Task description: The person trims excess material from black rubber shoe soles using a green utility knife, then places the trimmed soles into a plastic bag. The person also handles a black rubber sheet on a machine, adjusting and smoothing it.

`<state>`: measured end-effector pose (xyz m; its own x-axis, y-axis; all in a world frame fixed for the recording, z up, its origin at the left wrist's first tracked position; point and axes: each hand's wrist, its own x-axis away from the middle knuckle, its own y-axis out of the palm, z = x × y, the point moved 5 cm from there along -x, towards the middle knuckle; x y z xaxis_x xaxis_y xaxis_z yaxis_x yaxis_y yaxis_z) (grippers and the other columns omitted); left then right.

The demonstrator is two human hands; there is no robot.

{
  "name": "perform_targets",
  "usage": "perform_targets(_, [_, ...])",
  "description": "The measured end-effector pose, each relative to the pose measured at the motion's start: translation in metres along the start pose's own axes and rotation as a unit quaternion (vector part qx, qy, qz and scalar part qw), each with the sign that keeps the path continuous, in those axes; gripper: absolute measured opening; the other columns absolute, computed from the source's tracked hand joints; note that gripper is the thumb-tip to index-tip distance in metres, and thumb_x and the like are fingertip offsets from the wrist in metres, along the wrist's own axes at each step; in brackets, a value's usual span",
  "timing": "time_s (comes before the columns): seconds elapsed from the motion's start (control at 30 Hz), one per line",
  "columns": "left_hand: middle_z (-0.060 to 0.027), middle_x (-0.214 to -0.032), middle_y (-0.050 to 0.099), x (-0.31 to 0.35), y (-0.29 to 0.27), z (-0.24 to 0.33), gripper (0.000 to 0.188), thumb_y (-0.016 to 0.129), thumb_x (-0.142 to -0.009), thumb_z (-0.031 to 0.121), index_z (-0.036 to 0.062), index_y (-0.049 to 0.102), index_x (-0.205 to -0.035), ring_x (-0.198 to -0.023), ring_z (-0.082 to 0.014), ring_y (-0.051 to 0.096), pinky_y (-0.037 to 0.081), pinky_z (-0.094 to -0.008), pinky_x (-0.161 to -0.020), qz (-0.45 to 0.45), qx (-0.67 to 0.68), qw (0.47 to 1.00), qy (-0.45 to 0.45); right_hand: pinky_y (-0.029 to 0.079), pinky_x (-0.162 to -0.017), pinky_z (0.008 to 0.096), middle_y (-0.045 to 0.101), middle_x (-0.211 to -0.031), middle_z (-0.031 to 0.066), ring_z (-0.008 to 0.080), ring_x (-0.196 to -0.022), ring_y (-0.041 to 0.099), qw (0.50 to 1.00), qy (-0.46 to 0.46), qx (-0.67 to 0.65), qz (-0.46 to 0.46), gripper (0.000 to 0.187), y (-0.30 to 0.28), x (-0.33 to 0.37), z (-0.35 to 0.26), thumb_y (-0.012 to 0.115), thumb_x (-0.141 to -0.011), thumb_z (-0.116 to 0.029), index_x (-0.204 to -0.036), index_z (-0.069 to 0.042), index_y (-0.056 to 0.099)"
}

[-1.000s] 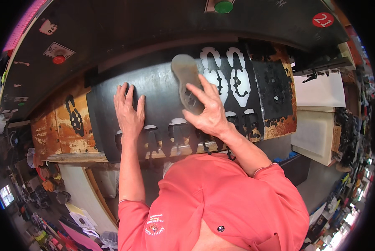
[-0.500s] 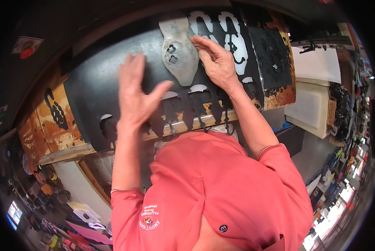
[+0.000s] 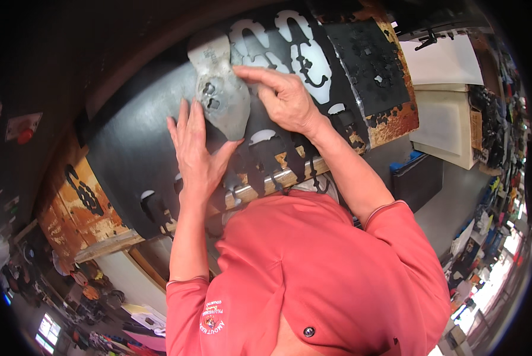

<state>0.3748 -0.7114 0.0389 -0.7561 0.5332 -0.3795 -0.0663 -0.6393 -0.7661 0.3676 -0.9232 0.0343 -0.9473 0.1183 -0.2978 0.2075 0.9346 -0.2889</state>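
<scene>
A grey metal cutting die (image 3: 230, 113) with a narrow waist, a pointed near end and small cut-out holes lies flat on a black sheet (image 3: 138, 115). At its left edge rests my left hand (image 3: 194, 157), fingers stretched upward and thumb at the die's near tip. My right hand (image 3: 289, 104) is on the other side; its index finger reaches straight to the die's right edge at the waist, while the other fingers are partly curled. Neither hand wraps round the die. White shapes (image 3: 311, 71) show through openings cut in the sheet to the right.
The sheet covers a worn brown board (image 3: 58, 204) with a wooden front edge (image 3: 108, 247). Another black piece (image 3: 369, 74) lies at the right end. A red button (image 3: 25, 136) is at far left, and a pale cabinet (image 3: 447, 121) stands at right.
My left hand, raised and blurred before, has come down against the die's left edge. My right hand stays at the right edge. The whole view has tilted and shifted.
</scene>
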Motion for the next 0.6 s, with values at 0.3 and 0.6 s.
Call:
perform_targets(0.3, [-0.0205, -0.156, 0.052, -0.001, -0.002, 0.001, 0.102, 0.094, -0.075, 0.022, 0.0022, 0.039, -0.159, -0.149, -0.0423, 0.043, 0.021, -0.0631, -0.124, 0.004, 0.022, 0.999, 0.023, 0.052, -0.108, 0.0380, 0.069, -0.134, 0.0225, 0.0361, -0.125, 0.067, 0.997, -0.066, 0.033, -0.012, 0.048, 0.002, -0.001, -0.010, 0.047, -0.086, 0.014, -0.127, 0.001, 0.069])
perform_targets(0.6, [-0.0165, -0.111, 0.072, 0.056, -0.045, 0.036, 0.039, 0.082, -0.084, 0.002, 0.0032, 0.068, -0.121, -0.097, -0.0334, 0.070, 0.057, -0.0408, -0.087, 0.006, 0.104, 0.994, -0.039, 0.059, -0.081, 0.0319, 0.074, -0.099, 0.0135, 0.0238, -0.089, 0.074, 0.991, -0.050, 0.046, 0.111, 0.028, -0.016, 0.030, -0.022, 0.053, -0.092, 0.011, -0.111, 0.002, 0.071])
